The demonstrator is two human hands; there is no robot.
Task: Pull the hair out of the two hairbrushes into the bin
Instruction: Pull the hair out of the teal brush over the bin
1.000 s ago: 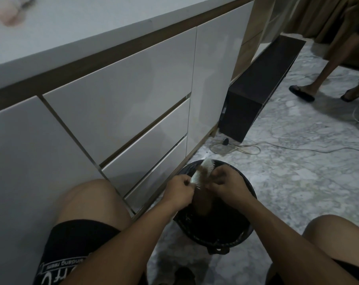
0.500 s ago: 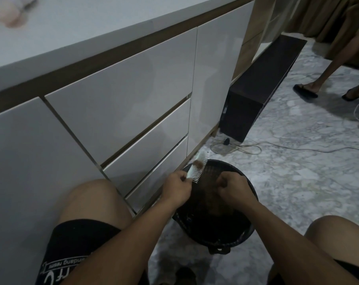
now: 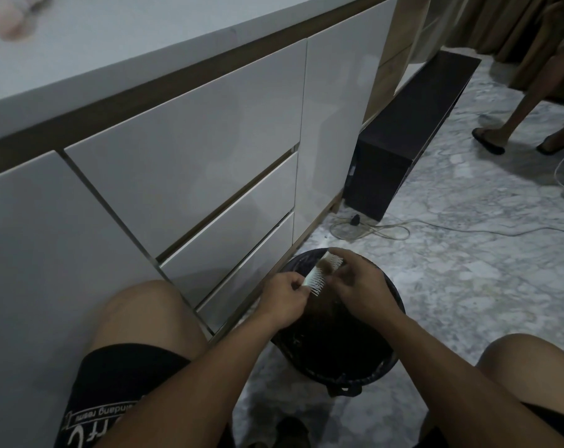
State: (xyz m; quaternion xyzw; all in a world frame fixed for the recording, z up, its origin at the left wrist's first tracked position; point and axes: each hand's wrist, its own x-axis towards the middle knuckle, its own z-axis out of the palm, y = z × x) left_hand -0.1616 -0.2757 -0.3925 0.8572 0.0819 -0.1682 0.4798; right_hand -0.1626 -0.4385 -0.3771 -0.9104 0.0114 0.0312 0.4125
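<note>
Brush: I had the pale brush over the far half of the bin, bristles turned toward my right side, with a brown clump of hair caught in the middle of the teeth
Left hand: my left hand was curled round the brush's near end, holding it tilted up and away from me
Right hand: my right hand lay against the bristles, fingertips bent at the clump; I judged it was pinching the hair, though the fingers hid the contact itself
Change: half a second before, that hand was apart from the brush, fisted low over the bin as if dropping a tuft; now it was back at the teeth, and the brush sat a little nearer the middle of the bin
Meaning: I took this as one pull finished and the next begun, so this brush was only partly clean
Bin: the black bin stood on the floor between my knees, right under both hands; its inside was too dark for me to make out much
Second brush: I could not see it anywhere
Around: white drawers to my left, marble floor, a cable beyond the bin, another person's feet far right
</note>
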